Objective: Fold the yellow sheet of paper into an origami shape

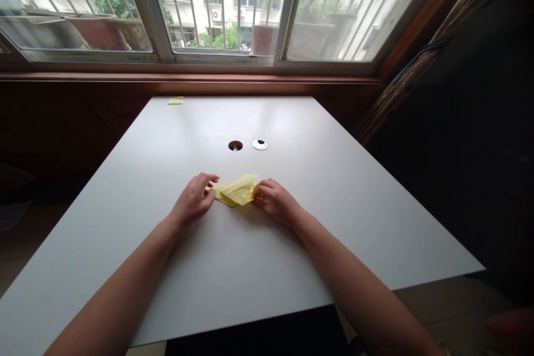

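A folded sheet of yellow paper (pixel 238 191) with creases and raised flaps lies on the white table (pixel 267 267), between my two hands. My left hand (pixel 195 198) is at its left end, the thumb and a curled finger at the narrow tip while the index finger stands a little apart above. At the opposite end, my right hand (pixel 273 199) pinches the paper's edge with bent fingers. The fingertips of that hand are partly hidden behind the paper and knuckles.
Beyond the paper, a round cable hole (pixel 235 146) opens in the tabletop, its loose cover (pixel 259 145) lying beside it. A yellow paper piece (pixel 176 100) rests at the far left edge. A barred window (pixel 221 5) and a curtain (pixel 417 61) border the table.
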A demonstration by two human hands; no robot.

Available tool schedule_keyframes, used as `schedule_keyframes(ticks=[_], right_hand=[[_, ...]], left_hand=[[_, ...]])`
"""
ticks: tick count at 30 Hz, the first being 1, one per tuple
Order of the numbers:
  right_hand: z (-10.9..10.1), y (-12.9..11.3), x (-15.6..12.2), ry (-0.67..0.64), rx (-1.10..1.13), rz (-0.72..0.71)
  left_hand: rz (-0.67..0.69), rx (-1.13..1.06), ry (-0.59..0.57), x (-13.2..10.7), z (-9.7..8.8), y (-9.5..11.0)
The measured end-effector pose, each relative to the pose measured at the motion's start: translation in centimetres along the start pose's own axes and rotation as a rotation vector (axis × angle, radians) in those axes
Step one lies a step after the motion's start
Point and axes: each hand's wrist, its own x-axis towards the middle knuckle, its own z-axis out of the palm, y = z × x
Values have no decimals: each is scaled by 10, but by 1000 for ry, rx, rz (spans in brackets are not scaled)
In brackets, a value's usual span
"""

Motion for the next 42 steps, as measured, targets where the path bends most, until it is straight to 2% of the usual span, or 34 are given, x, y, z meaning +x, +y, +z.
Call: schedule_keyframes(ticks=[2,5,13,18,24,27,30,35,38,42], right_hand=[[-1,0,0,-16,1,3],[-3,-1,1,-23,2,-10],[2,-4,3,-24,80,-32],[5,-7,6,-54,219,48],[-2,-15,9,-79,380,285],[-5,-16,9,-80,456,341],[-4,-15,9,-91,456,305],[4,-14,8,-113,325,116],[6,-17,8,-144,225,43],[9,-22,8,-158,139,23]], left_hand=[[27,-2,-86,0,1,-6],[71,20,-154,0,1,-8],[66,-32,-163,0,9,-9],[41,-62,-170,0,10,-9],[-14,-45,-181,-1,10,-7],[-21,-45,-183,-1,10,-6],[-17,-54,-171,-1,12,-9],[19,-110,-181,-3,13,-12],[84,-101,-169,-5,10,-6],[175,-76,-192,-7,5,9]])
